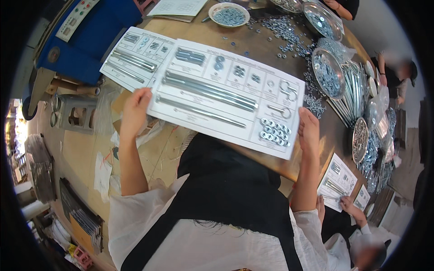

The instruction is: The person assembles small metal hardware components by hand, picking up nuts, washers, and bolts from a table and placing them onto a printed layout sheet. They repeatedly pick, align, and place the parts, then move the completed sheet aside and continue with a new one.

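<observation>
A white printed card [212,131] is held level in front of me, over the table edge. Long shiny metal rods [210,91], a thinner rod [201,111], short dark bolts [190,56], washers, small nuts, clamps and a ring-ended pin lie in its printed boxes. Several larger nuts [274,132] sit in rows at its lower right. My left hand [134,113] pinches the card's left edge, and my right hand [308,128] grips its right edge. Partly behind the card's left end is a second card [122,77] with similar hardware.
The brown table [262,47] bears loose nuts [289,36], bowls of small parts [229,15], a pan of washers [327,72] and a bundle of rods [350,90]. A blue machine [86,36] stands at the left. At lower right, a co-worker's hands touch another card [337,183].
</observation>
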Demonstrator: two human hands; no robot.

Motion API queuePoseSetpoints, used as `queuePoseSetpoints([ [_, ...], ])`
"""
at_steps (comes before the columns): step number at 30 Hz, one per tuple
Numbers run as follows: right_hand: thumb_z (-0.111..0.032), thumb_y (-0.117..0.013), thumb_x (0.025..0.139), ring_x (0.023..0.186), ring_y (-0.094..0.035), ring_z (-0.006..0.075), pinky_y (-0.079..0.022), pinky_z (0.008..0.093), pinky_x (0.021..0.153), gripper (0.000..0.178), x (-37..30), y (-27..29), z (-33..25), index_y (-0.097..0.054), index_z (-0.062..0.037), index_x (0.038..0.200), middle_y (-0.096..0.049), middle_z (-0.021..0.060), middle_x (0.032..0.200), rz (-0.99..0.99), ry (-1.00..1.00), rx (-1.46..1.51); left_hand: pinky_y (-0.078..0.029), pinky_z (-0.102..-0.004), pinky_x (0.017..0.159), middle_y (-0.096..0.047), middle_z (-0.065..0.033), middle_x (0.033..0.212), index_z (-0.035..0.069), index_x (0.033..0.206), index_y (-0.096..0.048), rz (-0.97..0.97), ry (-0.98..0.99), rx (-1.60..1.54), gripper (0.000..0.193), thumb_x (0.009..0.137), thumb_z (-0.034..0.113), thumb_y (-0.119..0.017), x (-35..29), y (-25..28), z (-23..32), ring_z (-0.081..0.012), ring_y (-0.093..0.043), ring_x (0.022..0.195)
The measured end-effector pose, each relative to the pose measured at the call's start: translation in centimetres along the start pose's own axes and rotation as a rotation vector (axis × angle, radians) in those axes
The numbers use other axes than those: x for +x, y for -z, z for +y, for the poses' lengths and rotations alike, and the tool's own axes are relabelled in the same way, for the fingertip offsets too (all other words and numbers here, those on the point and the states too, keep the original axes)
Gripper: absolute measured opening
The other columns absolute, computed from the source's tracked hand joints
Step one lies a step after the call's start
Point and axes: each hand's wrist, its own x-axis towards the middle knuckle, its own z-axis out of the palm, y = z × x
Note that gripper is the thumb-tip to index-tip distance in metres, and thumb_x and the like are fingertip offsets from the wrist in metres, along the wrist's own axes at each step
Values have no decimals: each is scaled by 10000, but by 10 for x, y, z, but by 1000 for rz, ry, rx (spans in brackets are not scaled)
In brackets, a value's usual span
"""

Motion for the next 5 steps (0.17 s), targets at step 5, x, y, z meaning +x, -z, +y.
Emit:
queuePoseSetpoints([
  [5, -246, -594, 1019, 517, -301, -16, -206, 190, 461, 218, 28, -96, 17, -682, -61, 945, -392, -136, 632, -223, 54, 118, -468, -273, 795, -693, -80, 934, 16, 1064, -699, 185, 30, 168, 278, 1003, 276, -622, 83, 58, -58, -108, -570, 846],
])
